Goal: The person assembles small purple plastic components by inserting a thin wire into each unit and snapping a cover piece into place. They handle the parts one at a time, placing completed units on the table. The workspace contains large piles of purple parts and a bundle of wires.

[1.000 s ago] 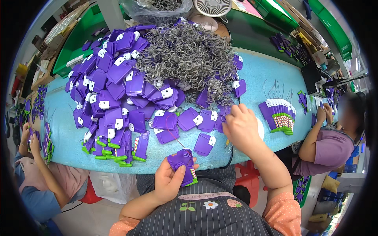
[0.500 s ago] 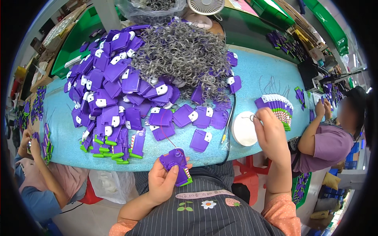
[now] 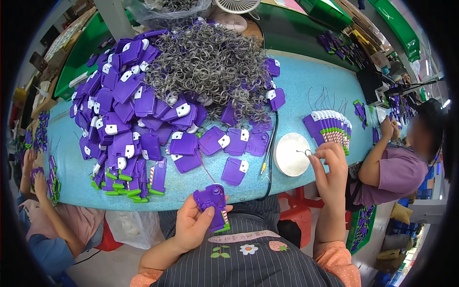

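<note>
My left hand (image 3: 191, 225) grips a purple plastic casing (image 3: 210, 203), open side up, with a red-and-white striped, green-tipped edge. A thin reddish wire (image 3: 204, 167) rises from it toward the loose casings. My right hand (image 3: 332, 167) pinches a small curled metal strip (image 3: 303, 152) between thumb and forefinger. It hangs over the right part of a white round dish (image 3: 291, 160). Ahead lies a big tangled heap of similar grey metal curls (image 3: 205, 67). Left of the heap are piled purple casings with white corners (image 3: 124, 112).
Fanned finished-looking casings with wires (image 3: 330, 125) lie right of the dish. A black cable (image 3: 273, 153) runs down the blue table (image 3: 306, 71). A white fan (image 3: 236, 5) stands at the back. Co-workers sit at left and right; red stools (image 3: 296, 215) stand below.
My right hand has come lower and nearer, bringing the curled metal strip down with it over the dish. My left hand still holds the casing. The whole view has shifted slightly.
</note>
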`<state>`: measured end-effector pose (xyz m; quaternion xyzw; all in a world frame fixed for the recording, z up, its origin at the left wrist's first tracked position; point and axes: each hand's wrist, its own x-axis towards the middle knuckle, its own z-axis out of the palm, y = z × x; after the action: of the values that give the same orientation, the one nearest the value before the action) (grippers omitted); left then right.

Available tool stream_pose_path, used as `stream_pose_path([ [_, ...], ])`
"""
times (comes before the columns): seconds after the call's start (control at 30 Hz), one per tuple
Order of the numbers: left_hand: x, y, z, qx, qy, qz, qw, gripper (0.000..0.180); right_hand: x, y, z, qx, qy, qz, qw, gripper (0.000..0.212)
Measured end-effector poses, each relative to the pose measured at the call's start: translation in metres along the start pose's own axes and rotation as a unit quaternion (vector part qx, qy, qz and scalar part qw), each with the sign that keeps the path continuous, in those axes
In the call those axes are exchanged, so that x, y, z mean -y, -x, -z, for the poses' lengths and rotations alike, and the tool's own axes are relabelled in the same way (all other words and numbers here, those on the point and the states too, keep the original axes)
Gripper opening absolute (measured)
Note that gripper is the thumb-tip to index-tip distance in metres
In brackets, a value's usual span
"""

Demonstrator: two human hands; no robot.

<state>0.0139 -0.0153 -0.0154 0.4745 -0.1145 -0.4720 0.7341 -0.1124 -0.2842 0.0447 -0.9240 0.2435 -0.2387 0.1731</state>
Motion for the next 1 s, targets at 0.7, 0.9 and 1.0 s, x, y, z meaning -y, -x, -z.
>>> stream_pose_path([
  [0.7, -0.019, -0.003, -0.018, 0.164, -0.114, 0.051, 0.978, 0.033, 0.055, 0.034, -0.045, 0.301, -0.57, -0.155, 0.749, 0.012],
  [0.9, -0.021, -0.003, -0.015, 0.236, -0.313, 0.014, 0.92, 0.031, 0.043, 0.014, -0.04, 0.469, -0.591, -0.173, 0.633, 0.017],
  [1.0, -0.025, 0.0, -0.001, 0.31, -0.278, 0.002, 0.909, 0.03, 0.039, 0.019, -0.058, 0.536, -0.667, -0.204, 0.476, 0.02],
])
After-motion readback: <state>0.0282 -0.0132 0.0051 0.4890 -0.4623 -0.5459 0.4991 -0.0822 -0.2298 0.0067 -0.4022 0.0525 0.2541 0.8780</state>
